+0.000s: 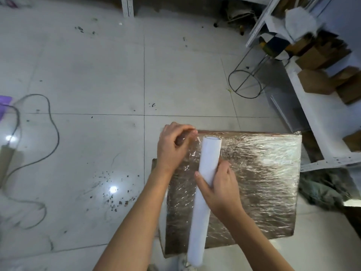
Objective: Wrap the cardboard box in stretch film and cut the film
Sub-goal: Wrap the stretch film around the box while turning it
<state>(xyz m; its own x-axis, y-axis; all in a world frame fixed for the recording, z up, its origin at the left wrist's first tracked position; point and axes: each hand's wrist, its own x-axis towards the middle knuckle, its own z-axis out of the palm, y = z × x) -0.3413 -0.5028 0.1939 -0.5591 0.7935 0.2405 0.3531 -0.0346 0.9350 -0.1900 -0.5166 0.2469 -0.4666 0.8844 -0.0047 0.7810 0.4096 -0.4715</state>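
While the cardboard box [254, 184], already sheathed in glossy film, lies on the tiled floor [88, 75] at lower right of the frame, the stretch-film roll [205, 184] rests lengthwise across its left part. The right hand [218, 188] is closed around the roll's middle; the left hand [173, 145], at the box's upper left corner, pinches a strand of film [195, 147] between curled fingers. Likely faults: tearing by hand may leave a ragged tail or drag wrapped layers loose; a slack grip would let the roll unwind or slide off the box. The cable [52, 133] at left lies well apart.
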